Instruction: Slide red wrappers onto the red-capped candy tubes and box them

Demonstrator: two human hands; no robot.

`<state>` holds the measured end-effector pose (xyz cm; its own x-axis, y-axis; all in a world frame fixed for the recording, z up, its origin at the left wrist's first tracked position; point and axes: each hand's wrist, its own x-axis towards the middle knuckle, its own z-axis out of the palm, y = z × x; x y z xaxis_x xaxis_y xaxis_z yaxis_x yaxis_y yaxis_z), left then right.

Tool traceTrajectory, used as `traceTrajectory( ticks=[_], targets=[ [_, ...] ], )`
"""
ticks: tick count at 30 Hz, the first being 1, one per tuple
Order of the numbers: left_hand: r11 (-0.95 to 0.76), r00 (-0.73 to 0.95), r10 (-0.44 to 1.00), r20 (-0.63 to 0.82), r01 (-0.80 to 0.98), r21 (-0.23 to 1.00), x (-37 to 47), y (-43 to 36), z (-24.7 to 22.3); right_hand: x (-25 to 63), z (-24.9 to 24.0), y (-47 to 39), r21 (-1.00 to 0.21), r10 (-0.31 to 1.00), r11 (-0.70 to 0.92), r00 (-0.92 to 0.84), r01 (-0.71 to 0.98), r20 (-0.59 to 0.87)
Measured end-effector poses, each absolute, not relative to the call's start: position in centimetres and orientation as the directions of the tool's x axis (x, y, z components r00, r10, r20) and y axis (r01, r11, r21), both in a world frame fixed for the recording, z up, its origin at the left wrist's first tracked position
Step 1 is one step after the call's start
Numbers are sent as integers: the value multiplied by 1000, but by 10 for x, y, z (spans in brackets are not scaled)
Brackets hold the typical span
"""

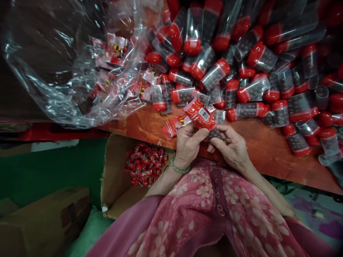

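My left hand (189, 142) is closed on a red printed wrapper (200, 114) with a barcode, held just over the table's front edge. My right hand (230, 145) pinches a clear container of dark beads (215, 133) at the wrapper's lower right end. Whether the container is partly inside the wrapper cannot be made out. Another red wrapper (173, 126) lies flat on the wooden table (268, 150), just behind my left hand. Beyond my hands lies a heap of clear containers with red caps (215, 74), dark beads inside many of them.
At the back left a large clear plastic bag (66, 82) holds more red wrappers (116, 48). Below the table edge, left of my lap, an open cardboard box (115, 171) contains a pile of red wrapped packets (147, 163). Another cardboard box (45, 221) stands at the lower left.
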<state>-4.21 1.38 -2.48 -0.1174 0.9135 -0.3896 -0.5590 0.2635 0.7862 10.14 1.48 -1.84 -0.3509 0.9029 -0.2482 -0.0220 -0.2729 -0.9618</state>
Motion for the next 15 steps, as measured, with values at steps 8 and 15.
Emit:
traceTrajectory(
  ticks=[8, 15],
  targets=[
    [344, 44, 921, -387, -561, 753, -48, 16, -24, 102, -22, 20, -967, 888, -251, -406, -36, -216],
    [281, -76, 920, -384, -554, 783, -41, 19, -22, 98, -31, 14, -946, 970, 90, -242, 311, 13]
  ],
)
